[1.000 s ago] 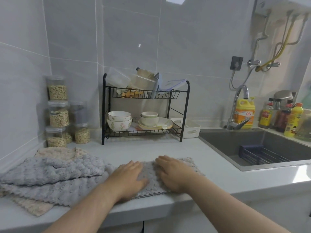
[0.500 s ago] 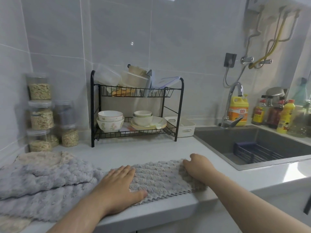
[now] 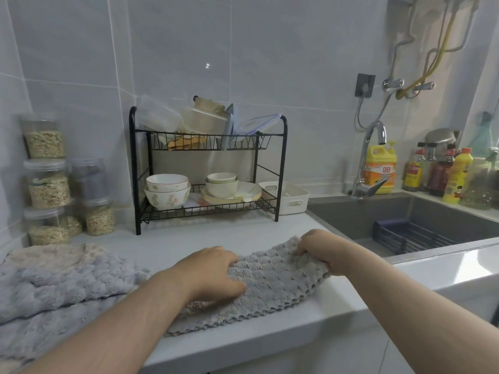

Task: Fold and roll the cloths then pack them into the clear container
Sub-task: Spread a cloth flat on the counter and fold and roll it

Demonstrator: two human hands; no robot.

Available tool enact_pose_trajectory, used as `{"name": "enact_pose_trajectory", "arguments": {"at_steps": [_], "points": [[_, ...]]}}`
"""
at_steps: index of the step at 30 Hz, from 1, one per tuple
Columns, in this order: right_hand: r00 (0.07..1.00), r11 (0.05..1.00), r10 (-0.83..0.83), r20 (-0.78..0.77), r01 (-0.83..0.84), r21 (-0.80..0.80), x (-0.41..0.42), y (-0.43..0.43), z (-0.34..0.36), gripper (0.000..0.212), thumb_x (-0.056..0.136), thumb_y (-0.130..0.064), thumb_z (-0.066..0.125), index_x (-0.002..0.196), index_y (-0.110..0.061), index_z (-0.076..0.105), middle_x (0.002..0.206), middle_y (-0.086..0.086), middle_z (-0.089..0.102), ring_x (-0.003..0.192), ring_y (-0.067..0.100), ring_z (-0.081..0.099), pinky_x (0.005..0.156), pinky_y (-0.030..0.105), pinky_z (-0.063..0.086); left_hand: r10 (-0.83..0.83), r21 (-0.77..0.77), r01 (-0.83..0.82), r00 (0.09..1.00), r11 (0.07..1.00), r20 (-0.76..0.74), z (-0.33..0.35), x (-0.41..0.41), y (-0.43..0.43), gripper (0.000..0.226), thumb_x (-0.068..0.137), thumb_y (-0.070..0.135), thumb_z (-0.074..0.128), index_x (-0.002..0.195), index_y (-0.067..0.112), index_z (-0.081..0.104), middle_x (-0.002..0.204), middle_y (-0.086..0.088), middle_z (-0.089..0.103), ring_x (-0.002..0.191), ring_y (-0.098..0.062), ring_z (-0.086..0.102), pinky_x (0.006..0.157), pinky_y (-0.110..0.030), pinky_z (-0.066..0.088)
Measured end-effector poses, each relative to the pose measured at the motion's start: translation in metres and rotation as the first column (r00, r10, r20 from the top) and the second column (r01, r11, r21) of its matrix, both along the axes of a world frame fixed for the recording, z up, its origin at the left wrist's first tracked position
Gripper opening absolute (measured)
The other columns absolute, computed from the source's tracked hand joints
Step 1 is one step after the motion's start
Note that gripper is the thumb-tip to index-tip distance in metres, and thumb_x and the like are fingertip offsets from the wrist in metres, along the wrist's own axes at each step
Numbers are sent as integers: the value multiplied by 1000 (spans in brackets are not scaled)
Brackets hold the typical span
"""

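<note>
- The grey cloth (image 3: 270, 287) lies on the counter (image 3: 189, 238) edge, just left of the sink (image 3: 432, 251), folded into a strip.
- The right hand (image 3: 321, 249) grips the strip's end nearest the sink, fingers curled round it, and that end sits slightly raised.
- The left hand (image 3: 213, 273) holds the end farther from the sink, fingers curled into the fabric.
- Status: folding of this cloth appears complete, and rolling is at its start.
- Remaining: the pile of cloths (image 3: 67, 282), further left of the sink, lies loose. No cloth is packed yet.
</note>
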State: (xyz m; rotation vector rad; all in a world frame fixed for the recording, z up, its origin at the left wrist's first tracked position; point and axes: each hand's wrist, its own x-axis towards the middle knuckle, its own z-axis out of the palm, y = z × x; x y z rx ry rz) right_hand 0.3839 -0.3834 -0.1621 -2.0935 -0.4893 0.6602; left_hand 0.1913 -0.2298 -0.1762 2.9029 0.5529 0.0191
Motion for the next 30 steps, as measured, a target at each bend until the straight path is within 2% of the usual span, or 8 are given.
{"name": "enact_pose_trajectory", "arguments": {"at_steps": [5, 10, 13, 15, 17, 21, 26, 30], "points": [[1000, 994, -7, -11, 8, 105, 14, -20, 8, 26, 83, -1, 62, 108, -2, 59, 103, 19, 64, 86, 36, 67, 76, 40, 57, -54, -117, 38, 989, 992, -138, -2, 23, -2, 95, 71, 72, 63, 148, 26, 31, 153, 6, 37, 134, -15, 42, 111, -32, 35], [998, 976, -14, -68, 28, 216, 9, -25, 16, 7, 85, 4, 59, 92, 0, 59, 95, 23, 60, 83, 38, 65, 90, 53, 53, -62, -184, 25, 979, 983, -196, -3, 37, -7, 111, 64, 80, 61, 152, 28, 19, 158, 7, 27, 141, -16, 33, 116, -33, 27], [999, 971, -36, -24, 40, 234, 6, -22, 19, 38, 87, 6, 57, 123, 15, 46, 90, 22, 57, 79, 36, 60, 78, 42, 54, -18, -136, -19, 965, 990, -263, -2, 46, -10, 120, 57, 84, 62, 153, 27, 17, 158, 6, 26, 142, -18, 32, 115, -37, 27], [998, 972, -51, 20, 45, 231, 4, -20, 21, 50, 87, 7, 57, 133, 15, 38, 106, 33, 58, 84, 40, 57, 78, 40, 51, 0, -112, -32, 960, 993, -280, -3, 49, -14, 122, 53, 85, 62, 152, 29, 18, 156, 6, 31, 139, -19, 36, 113, -39, 31], [997, 973, -68, 23, 62, 225, 4, -20, 27, 48, 87, 6, 58, 132, 14, 44, 115, 36, 59, 91, 46, 65, 84, 45, 56, -17, -182, -17, 982, 983, -186, -3, 46, -15, 110, 55, 83, 64, 147, 34, 28, 151, 9, 40, 132, -18, 45, 109, -38, 37], [998, 962, -57, 13, 51, 269, 1, -23, 44, 28, 88, 2, 57, 116, 7, 60, 105, 29, 66, 78, 35, 71, 62, 36, 59, 80, -217, -45, 984, 975, 158, -6, 8, 16, 81, 74, 76, 54, 141, 32, 40, 146, 9, 45, 127, -14, 48, 104, -34, 41], [994, 962, -38, 102, 8, 273, -25, -15, 57, 36, 88, -2, 56, 123, 6, 54, 114, 32, 59, 95, 44, 65, 90, 58, 52, 420, -113, -404, 866, 908, 273, -30, -53, 84, 38, 91, 51, 49, 119, 27, 57, 127, 4, 60, 111, -18, 56, 90, -30, 45], [972, 977, -13, 235, -37, 208, -52, 17, 52, 40, 84, 0, 54, 124, 9, 49, 97, 28, 60, 76, 32, 55, 67, 40, 46, 450, -173, -416, 813, 893, 369, -41, -68, 89, 16, 88, 39, 46, 86, 30, 60, 89, 10, 65, 80, -12, 60, 73, -31, 52]]}}
